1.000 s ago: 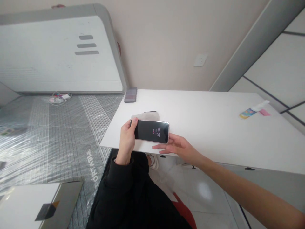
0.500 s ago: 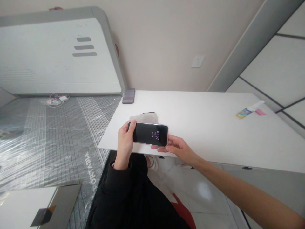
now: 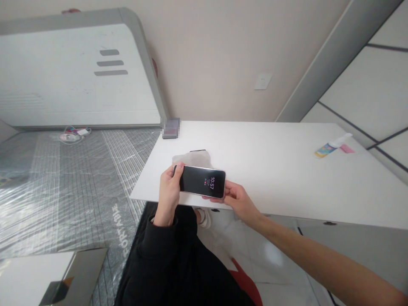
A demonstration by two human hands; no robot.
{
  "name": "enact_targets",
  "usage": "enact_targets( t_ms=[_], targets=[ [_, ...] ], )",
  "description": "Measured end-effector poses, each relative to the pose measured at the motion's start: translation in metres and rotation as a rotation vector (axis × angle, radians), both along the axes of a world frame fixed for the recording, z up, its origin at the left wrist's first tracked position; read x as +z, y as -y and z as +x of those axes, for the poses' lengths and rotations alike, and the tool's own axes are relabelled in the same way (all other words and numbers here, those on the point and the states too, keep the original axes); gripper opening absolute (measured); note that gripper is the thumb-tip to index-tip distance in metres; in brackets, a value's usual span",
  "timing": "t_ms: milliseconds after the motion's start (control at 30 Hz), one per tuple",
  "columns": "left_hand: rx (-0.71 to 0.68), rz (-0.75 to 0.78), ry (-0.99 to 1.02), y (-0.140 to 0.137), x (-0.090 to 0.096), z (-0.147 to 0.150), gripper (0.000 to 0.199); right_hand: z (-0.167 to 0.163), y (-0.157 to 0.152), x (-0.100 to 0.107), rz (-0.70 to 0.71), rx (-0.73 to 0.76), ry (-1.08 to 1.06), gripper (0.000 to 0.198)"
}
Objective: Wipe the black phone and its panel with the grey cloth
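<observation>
A smartphone (image 3: 194,180) with a dark screen showing 10:57 is held above the table's front edge, its length running left to right. My left hand (image 3: 168,191) grips its left end, thumb on the front face. At the right end, my right hand (image 3: 239,199) holds the lower corner, with some fingers hidden under the phone. Just behind the phone, a light grey cloth (image 3: 194,159) lies on the white table (image 3: 261,170). A thin dark edge of something shows at the cloth's far side.
A spray bottle (image 3: 330,148) lies near a pink piece (image 3: 347,148) on the table's right. A blurred-out box (image 3: 171,128) stands at its back left corner. To the left is a plastic-covered mattress (image 3: 127,170) bearing a white box (image 3: 35,272) and a cable bundle (image 3: 73,134).
The phone has tilted slightly, its right end a little lower. My right thumb has moved down around the phone's corner, and my right hand has shifted slightly left.
</observation>
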State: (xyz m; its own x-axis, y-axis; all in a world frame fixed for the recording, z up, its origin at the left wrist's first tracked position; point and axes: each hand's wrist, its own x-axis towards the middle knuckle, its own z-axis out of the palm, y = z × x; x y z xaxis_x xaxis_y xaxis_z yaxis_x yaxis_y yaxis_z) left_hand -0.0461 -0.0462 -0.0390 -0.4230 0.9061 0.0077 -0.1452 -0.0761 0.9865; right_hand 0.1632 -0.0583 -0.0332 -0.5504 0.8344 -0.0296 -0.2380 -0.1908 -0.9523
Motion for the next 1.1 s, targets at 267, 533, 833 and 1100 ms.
enact_targets(
  t_ms=[267, 533, 833, 1100],
  targets=[
    [0.087, -0.012, 0.256, 0.000, 0.001, 0.000, 0.055, -0.003, 0.017, 0.006, 0.357, -0.134, 0.013, 0.024],
    [0.081, 0.019, 0.372, 0.007, 0.007, 0.015, 0.047, -0.002, -0.009, -0.005, 0.400, -0.244, 0.004, 0.064],
    [0.001, -0.096, 0.611, 0.011, 0.006, 0.034, 0.022, 0.008, -0.027, -0.011, 0.479, -0.169, -0.073, 0.058],
    [0.294, 0.043, -0.010, 0.014, -0.006, 0.055, 0.047, 0.020, -0.031, -0.004, 0.510, -0.228, 0.136, 0.045]
  ],
)
